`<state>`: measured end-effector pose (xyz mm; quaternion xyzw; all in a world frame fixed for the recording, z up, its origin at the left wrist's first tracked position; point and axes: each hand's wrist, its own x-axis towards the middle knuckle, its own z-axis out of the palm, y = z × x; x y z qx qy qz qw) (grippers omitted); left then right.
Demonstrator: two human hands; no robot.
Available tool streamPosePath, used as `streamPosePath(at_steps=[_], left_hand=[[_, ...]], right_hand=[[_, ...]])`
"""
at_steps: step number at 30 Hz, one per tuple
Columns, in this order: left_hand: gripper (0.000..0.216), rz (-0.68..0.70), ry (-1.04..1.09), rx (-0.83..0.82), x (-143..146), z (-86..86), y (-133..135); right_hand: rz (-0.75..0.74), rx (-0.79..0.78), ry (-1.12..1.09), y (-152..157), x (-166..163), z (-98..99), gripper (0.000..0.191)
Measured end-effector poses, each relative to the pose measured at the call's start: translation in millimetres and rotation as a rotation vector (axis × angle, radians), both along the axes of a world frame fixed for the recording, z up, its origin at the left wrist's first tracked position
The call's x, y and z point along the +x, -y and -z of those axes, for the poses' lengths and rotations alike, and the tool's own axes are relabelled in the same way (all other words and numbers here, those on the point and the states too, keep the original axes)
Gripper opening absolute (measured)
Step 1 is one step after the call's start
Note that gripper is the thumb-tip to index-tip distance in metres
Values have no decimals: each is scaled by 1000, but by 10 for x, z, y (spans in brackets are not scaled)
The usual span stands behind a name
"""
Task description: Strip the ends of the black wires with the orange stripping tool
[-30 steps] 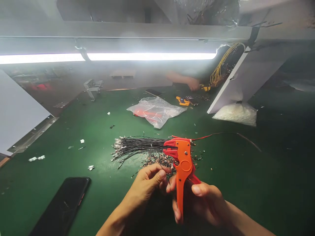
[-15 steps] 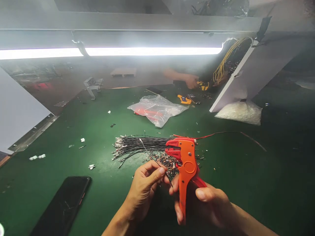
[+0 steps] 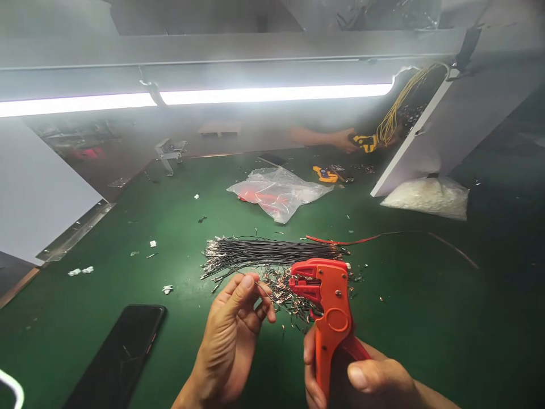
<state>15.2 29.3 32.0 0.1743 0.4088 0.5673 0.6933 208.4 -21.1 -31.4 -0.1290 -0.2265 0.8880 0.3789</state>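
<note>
Between the thumb and fingers of my left hand (image 3: 236,329) is a thin black wire (image 3: 266,292), its free end pointing toward the tool. My right hand (image 3: 366,372) is wrapped round the handles of an orange and red wire stripper (image 3: 334,318), held upright with its jaws facing left and apart. No wire shows between those jaws. Behind both hands lies a bundle of black wires (image 3: 264,250) with metal terminals at the left ends. Wire scraps (image 3: 283,287) with bits of copper are heaped in front of the bundle, partly behind the stripper.
A black phone (image 3: 117,355) lies at the near left. Beyond the bundle are a clear plastic bag (image 3: 293,196), a red wire (image 3: 374,237) and a bag of white pieces (image 3: 428,199). Across the table another person's hand (image 3: 343,141) holds a yellow tool (image 3: 365,143).
My left hand has moved left, away from the stripper, and its hold on the wire has shifted. The stripper sits slightly lower and right. The other person's hand has moved right.
</note>
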Motion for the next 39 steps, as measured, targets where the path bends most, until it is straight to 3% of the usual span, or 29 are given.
streamPosePath(at_steps=[8,14,18,22,39], left_hand=[[26,-15,-60,24,3,-5,25],[23,-30,-154,92,-63,0,10],[22,-38,-173,114,-87,-21,-1],[24,-33,-170,117,-94,-52,8],[24,-48,-167,117,-95,-45,-1]], right_hand=[[-37,165,121,40,42,118,53],[-138,203,197,34,67,129,56],[-79,219,162,25,53,158,55],[-123,237,161,12,35,176,54],[-137,305,187,-19,65,83,46]])
